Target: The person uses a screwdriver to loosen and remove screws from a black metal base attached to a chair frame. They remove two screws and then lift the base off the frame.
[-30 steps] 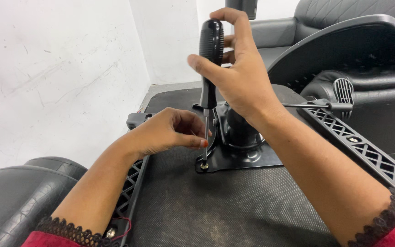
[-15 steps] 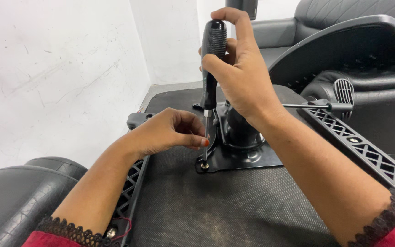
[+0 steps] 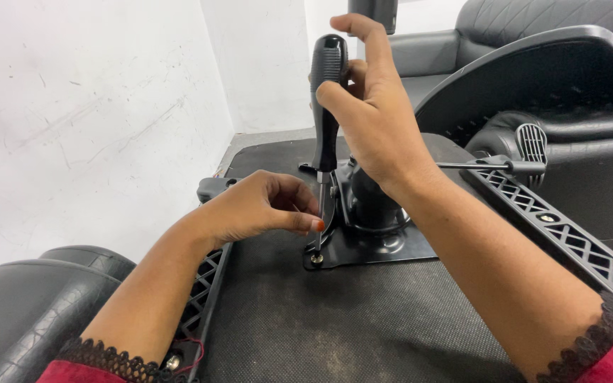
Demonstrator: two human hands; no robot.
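Where the frame's lower edge cut across the scene, both forearms ended in red sleeves with black lace cuffs, and a black padded armrest [image 3: 30, 298] at bottom left showed only in part. To its right ran a black lattice bracket [image 3: 203, 291], mostly covered by the left forearm. The left hand [image 3: 260, 207] was closed narrow, its fingertips pinching the thin metal shaft of a screwdriver [image 3: 325, 106] just above the tip. The tip sat on a small screw [image 3: 317, 259] at the front left corner of a black metal mounting plate [image 3: 384, 245], which lay on the dark textured underside of an upturned chair seat [image 3: 335, 319]. The right hand [image 3: 370, 113] wrapped the screwdriver's black ribbed handle, held upright, and hid most of the cylinder housing behind it. Further right, a lever with a ribbed black paddle [image 3: 532, 145] stood above a second lattice bracket [image 3: 569, 237], cut off at the right edge.
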